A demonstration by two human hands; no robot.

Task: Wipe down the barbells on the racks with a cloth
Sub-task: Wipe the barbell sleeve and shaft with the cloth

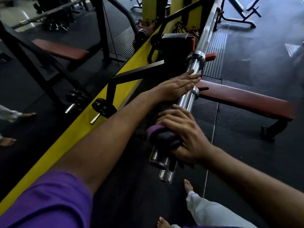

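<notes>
Barbell (pixel 189 99) chrome, shiny; right hand (pixel 184 137) grips purple cloth (pixel 162 137) round it; left hand (pixel 179 84) flat.

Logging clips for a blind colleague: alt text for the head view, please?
A right hand grips a dark purple cloth round a chrome steel barbell sleeve, while the left hand rests flat, fingers straight, farther up the sleeve. Red padded benches stand on black rubber flooring.

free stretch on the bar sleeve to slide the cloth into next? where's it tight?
Bare chrome on the barbell runs between the right hand, which presses the cloth, and the flat left hand. A shorter bare stretch lies beyond the left fingertips, up to the collar. Crowded at the near end: the bar ends bunch together under the cloth.
</notes>
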